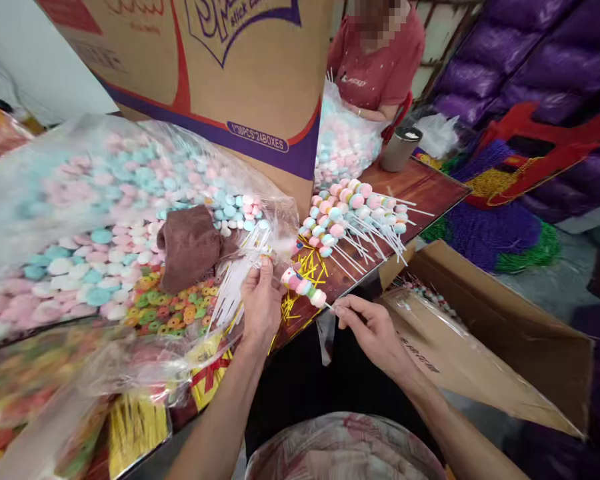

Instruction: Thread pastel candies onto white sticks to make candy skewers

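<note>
My right hand pinches the bare stick end of a marshmallow skewer, strung with pink, white, green and blue pieces. The skewer points left over the table's front edge. Close to its far end, my left hand has thumb and fingers drawn together beside clear plastic; what they grip, if anything, is hidden. White sticks lie just left of that hand. Gold twist ties are scattered behind the skewer. Farther back, finished-looking marshmallow skewers are piled with their sticks toward me.
Loose marshmallows and ring-shaped cereal fill the left, around a brown cloth. A tall carton stands behind. Across the table sits a person in a red shirt. An open cardboard box is at right.
</note>
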`<state>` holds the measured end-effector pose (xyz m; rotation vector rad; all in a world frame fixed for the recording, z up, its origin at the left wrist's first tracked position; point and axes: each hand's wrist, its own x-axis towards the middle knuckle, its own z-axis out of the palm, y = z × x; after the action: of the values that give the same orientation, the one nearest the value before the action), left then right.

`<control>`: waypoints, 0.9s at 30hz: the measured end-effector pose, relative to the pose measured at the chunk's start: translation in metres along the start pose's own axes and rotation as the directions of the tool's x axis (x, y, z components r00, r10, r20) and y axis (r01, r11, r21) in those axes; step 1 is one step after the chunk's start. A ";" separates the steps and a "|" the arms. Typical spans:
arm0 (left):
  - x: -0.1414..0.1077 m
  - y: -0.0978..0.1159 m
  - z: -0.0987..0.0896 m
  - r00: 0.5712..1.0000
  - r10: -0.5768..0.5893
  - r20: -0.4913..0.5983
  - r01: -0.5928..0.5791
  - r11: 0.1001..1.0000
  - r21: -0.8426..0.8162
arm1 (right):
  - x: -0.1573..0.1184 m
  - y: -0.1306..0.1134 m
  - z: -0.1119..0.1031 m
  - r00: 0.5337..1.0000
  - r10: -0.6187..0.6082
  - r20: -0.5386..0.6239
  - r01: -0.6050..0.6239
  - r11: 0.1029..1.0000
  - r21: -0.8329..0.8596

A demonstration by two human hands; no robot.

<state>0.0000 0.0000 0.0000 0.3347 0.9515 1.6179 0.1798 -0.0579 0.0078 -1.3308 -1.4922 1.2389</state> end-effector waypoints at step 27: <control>-0.012 -0.001 0.001 0.950 -0.282 0.136 0.241 0.936 0.254 | -0.002 0.013 0.022 0.923 -0.385 -0.026 0.349 0.863 -0.366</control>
<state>0.0048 -0.0106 0.0029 0.4796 1.0117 1.2150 0.1621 -0.0639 -0.0102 -1.2279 -1.8547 0.6695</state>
